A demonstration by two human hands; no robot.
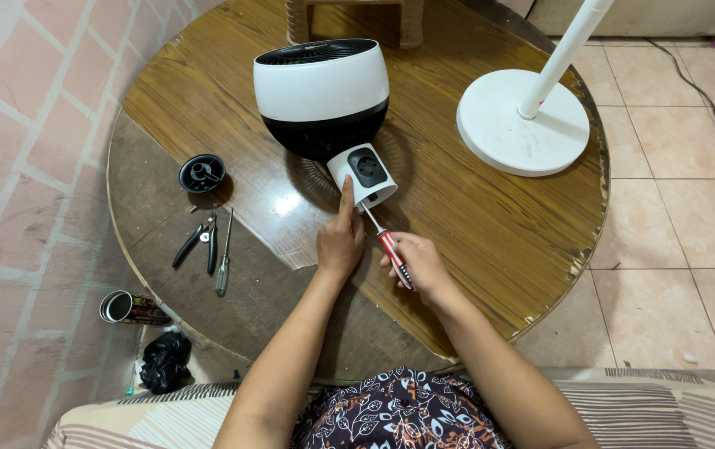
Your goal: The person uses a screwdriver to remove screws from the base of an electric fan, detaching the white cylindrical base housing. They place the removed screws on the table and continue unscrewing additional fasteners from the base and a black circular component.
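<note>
The fan head (pixel 321 96), white over black, is lying in the upper middle of the frame on the round wooden tabletop (pixel 490 224), its short white neck (pixel 363 175) pointing down toward the person. The left hand (pixel 340 241) is pressing against the neck, index finger stretched up its side, not closed around anything. The right hand (pixel 420 264) is clenching its grip on a red-and-white screwdriver (pixel 384 239), and the tip is reaching the bottom edge of the neck; whether it is seated in a screw, I cannot tell.

Here is the risk as I judge it: the screwdriver is going in at a slant, so the tip could be skidding out and jabbing the left fingers sitting right beside it. The rounded fan head is only being steadied by one flat hand, so a hard push could be rolling it away. A freed screw could be dropping off the near edge.

Pliers (pixel 198 239) and a second screwdriver (pixel 223 264) are lying at centre left, a black cap (pixel 202 173) above them, a white stand base (pixel 522 121) at upper right.
</note>
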